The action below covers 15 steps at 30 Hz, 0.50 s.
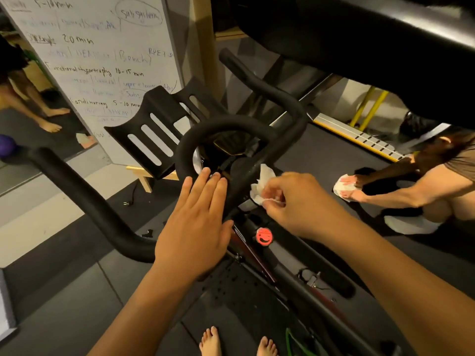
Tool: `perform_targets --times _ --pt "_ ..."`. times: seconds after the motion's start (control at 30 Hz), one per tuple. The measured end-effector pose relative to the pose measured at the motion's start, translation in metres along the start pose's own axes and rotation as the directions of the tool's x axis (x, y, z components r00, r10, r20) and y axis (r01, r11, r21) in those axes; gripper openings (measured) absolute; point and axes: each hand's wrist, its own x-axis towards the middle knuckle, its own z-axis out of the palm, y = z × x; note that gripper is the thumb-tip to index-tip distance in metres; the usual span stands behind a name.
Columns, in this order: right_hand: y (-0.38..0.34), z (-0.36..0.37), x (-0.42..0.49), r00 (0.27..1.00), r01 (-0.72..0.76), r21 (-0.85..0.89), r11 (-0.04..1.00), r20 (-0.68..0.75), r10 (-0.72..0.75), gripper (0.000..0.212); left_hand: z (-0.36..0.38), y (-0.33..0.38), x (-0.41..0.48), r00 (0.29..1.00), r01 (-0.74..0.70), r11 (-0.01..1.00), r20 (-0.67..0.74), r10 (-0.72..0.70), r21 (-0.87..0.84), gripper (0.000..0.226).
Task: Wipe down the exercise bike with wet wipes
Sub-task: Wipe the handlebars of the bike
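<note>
Handlebars (226, 124) of the exercise bike (259, 255) fill the middle of the view: a padded black loop with horn bars reaching out to both sides. One straight bar (282, 147) climbs from the stem up and away to the right before it bends back leftward, so its long axis runs from low and near the hands to high and far.

A wet wipe (259, 183), white and crumpled, sits against the lower end of that bar on its right flank. It is pinched between the thumb and curled fingers of the right hand (295, 201). The left hand (195, 222) lies flat with straight fingers and holds nothing. It rests where loop and stem meet, just across the bar from the wipe, fingertips (205, 173) at the small console inside the loop.

The right hand is nearer to the rest of the bar, which lies ahead and to its right. I judge the coming stroke would follow that axis upward while the left hand steadies.

Just below the right hand sits a red knob (264, 236). Beyond the loop stands a slotted black holder (154, 119), and behind it a whiteboard (102, 47). Well apart to the right, another person (437, 181) crouches on the floor (64, 291).
</note>
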Motion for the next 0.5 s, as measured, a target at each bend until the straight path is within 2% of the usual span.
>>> perform_targets --times 0.13,0.23,0.27,0.37,0.43,0.5 --pt "-0.007 0.008 0.01 0.983 0.032 -0.006 0.999 -0.178 -0.033 0.016 -0.006 0.007 0.012 1.0 -0.014 1.0 0.023 0.014 0.007 0.078" --pt "-0.005 0.021 -0.007 0.977 0.143 -0.1 0.985 -0.147 -0.156 0.019 -0.005 0.011 0.031 0.996 -0.092 0.996 0.004 0.092 -0.006 0.083" --pt "0.001 0.016 -0.012 0.981 0.129 -0.067 0.989 -0.139 -0.137 0.018 -0.004 0.011 0.034 0.995 -0.103 0.994 0.008 0.103 -0.019 0.084" --pt "0.033 -0.017 -0.005 0.991 -0.042 0.031 0.999 -0.126 0.046 0.014 -0.002 0.008 0.034 0.995 -0.103 0.994 0.002 0.103 -0.043 0.088" --pt "0.045 -0.03 0.009 0.968 -0.098 0.071 0.993 -0.226 0.112 0.013 -0.001 0.008 0.034 0.995 -0.104 0.994 -0.004 0.104 -0.042 0.088" --pt "0.026 -0.022 0.018 0.944 -0.06 0.114 0.992 -0.318 0.093 0.012 -0.001 0.009 0.035 0.996 -0.091 0.995 -0.014 0.091 -0.048 0.086"
